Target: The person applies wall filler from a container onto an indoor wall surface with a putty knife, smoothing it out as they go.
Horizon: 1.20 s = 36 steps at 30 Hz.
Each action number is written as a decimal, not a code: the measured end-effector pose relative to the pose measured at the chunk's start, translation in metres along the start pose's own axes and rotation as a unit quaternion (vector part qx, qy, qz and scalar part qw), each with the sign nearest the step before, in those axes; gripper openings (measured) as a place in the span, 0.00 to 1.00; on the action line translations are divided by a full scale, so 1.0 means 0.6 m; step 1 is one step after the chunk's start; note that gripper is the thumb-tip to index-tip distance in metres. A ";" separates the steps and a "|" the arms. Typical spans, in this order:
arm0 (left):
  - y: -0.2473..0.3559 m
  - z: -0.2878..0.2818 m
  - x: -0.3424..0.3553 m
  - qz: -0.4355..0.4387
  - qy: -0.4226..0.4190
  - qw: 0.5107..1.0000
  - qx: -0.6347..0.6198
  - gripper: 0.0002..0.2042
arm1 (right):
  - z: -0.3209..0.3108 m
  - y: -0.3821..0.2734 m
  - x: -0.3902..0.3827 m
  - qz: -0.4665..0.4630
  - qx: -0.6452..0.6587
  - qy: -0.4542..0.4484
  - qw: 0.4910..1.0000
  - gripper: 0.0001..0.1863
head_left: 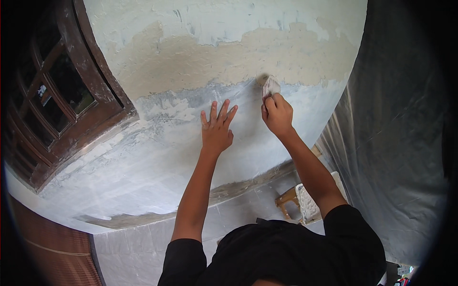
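The left hand [216, 129] lies flat on the wall [157, 157], palm against the surface, fingers apart and pointing up. It holds nothing. The plaster under it is grey-white and smooth.

The right hand [277, 114] is up and to the right of the left hand, near it but not touching. Its fingers are closed around a small pale pad [270, 86], perhaps sandpaper or a sponge; what it is made of cannot be told. The pad sticks out above the knuckles and presses on the wall just where the grey-white band meets a rough beige band [200, 59]. A small dark smudge sits on the wall just left of the pad's top.

Above the beige band the wall turns pale and patchy again. Far to the left of the left hand is a dark brown wooden window [57, 95] with several panes, its frame flecked with white. To the right of the right hand hangs a grey plastic sheet [396, 143], creased and shiny. Below both hands, past the forearms, the wall ends at a white tiled floor [143, 238]. Beneath the right forearm stands a wooden stool [286, 198] with a white, spattered board [307, 205] against it. The person wears a black short-sleeved shirt [286, 252].
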<state>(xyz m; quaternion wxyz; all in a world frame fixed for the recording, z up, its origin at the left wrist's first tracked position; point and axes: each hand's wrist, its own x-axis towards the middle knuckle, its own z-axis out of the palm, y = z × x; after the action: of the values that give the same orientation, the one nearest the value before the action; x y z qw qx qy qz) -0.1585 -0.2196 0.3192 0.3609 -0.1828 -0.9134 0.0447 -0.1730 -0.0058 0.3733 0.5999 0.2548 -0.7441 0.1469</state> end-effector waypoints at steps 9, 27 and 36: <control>0.000 0.000 0.000 -0.003 0.015 1.000 -0.012 0.43 | 0.058 -0.019 -0.013 0.030 -0.013 0.008 0.999 0.11; 0.000 -0.003 0.002 -0.011 0.016 0.999 -0.042 0.44 | 0.050 -0.053 -0.010 0.124 0.039 0.057 0.990 0.11; -0.001 -0.003 -0.001 -0.006 0.003 1.000 -0.019 0.43 | -0.035 -0.011 0.030 0.186 0.121 0.079 0.972 0.05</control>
<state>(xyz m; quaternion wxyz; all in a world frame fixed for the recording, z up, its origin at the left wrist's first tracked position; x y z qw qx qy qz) -0.1573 -0.2202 0.3202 0.3605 -0.1844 -0.9140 0.0245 -0.1549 -0.0039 0.3950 0.5833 0.1707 -0.7056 0.3644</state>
